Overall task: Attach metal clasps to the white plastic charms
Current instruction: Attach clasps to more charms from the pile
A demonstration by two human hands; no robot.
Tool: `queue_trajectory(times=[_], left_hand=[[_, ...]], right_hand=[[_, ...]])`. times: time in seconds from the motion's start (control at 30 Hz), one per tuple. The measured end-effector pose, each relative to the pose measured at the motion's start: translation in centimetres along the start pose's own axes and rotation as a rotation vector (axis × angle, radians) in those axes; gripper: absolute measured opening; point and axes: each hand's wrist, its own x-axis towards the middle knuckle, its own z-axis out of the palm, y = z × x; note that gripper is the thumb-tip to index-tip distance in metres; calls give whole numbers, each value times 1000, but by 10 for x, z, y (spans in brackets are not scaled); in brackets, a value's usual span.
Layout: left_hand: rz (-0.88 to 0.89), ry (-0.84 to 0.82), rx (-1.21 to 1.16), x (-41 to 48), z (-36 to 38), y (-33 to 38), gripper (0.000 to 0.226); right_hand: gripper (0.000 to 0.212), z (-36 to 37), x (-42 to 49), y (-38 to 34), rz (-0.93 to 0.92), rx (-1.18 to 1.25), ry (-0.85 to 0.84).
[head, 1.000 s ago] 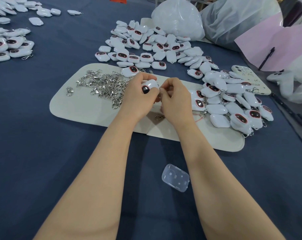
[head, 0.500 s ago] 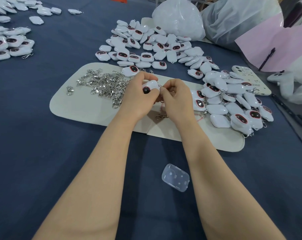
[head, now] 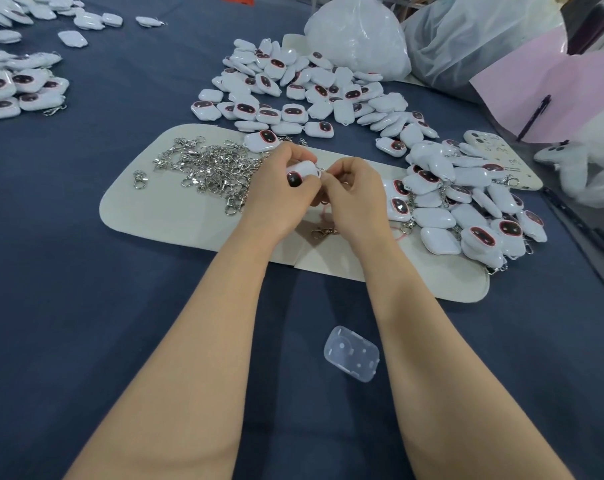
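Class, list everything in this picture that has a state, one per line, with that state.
left hand, grips a white charm
right hand, pinches the metal clasp at that charm's edge
loose clasps, heaped on the mat, unattached
far charm pile, most show no clasp
right charm pile, clasps attached
clear case, lies on the blue cloth

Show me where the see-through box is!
Head view: the see-through box lies on the blue cloth between left forearm and right forearm, below the cream mat.
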Motion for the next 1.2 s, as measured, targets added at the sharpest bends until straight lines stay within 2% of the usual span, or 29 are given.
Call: queue_trajectory(times=[0.17, 0.37, 0.57, 0.87, 1.2], left_hand=[[10, -4, 4, 0, -1, 0, 19], [-27, 8, -46, 0, -1, 2, 20], [-72, 1, -116, -1, -4, 4, 20], [-138, -15, -186, -4, -4, 4, 20], [-169, -25, -222, -2, -1, 5, 17]], right_hand=[[7, -1, -2, 0, -18, -2, -20], [22, -1, -3, 1, -102, -61, 4], [27, 0, -2, 2, -138, -72, 14], [17, -4, -3, 3, -241, -185, -31], [13, 0, -4, 4, -193, -195, -2]])
